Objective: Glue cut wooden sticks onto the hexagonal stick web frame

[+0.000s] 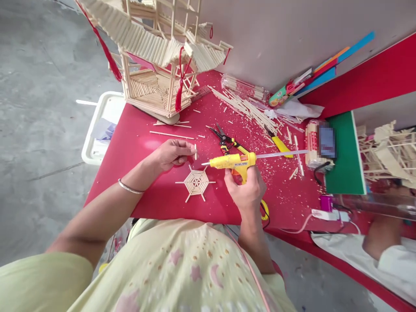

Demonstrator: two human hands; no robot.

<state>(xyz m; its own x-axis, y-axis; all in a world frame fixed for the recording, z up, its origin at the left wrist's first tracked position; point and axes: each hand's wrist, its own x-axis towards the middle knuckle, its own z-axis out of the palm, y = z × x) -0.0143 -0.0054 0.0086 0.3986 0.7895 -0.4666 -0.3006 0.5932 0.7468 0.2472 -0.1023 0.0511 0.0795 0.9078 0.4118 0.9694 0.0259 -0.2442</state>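
My right hand [246,189] grips a yellow hot glue gun [232,161] with a clear glue stick sticking out of its back; the nozzle points left. My left hand [171,154] pinches a short wooden stick piece [195,151] upright, just left of the nozzle tip. Below both, a web-shaped hexagon of sticks [196,182] lies flat on the red table [162,203]. Neither hand touches the web.
A stick-built pavilion model [156,52] with red tassels stands at the table's far left. Pliers [224,139], a yellow knife [279,145], loose sticks [247,108], a phone [326,142] and a green board [344,156] lie about. Another person's arm [383,238] is at right. A white tray [97,130] sits beyond the table's left edge.
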